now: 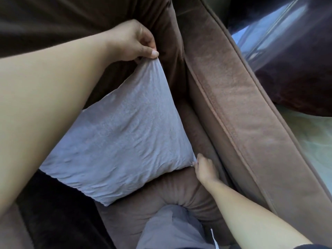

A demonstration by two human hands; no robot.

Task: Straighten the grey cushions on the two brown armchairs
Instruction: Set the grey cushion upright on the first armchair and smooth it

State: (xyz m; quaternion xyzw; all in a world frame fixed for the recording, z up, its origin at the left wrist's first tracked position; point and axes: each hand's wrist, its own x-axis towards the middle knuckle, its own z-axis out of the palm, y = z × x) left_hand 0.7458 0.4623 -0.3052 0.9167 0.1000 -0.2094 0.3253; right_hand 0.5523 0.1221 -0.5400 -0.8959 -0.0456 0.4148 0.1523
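A grey cushion [124,137] stands tilted like a diamond on the seat of a brown armchair [233,108], leaning against its dark backrest. My left hand [133,42] pinches the cushion's top corner between thumb and fingers. My right hand [204,168] grips the cushion's right corner, down beside the inner face of the armrest. My left forearm hides the cushion's left corner.
My knee in grey cloth [172,229] presses a dent into the brown seat cushion [161,191]. The wide brown armrest runs along the right. Beyond it lie a pale patterned floor [312,141], a dark furry item [298,83] and a glass surface [280,27].
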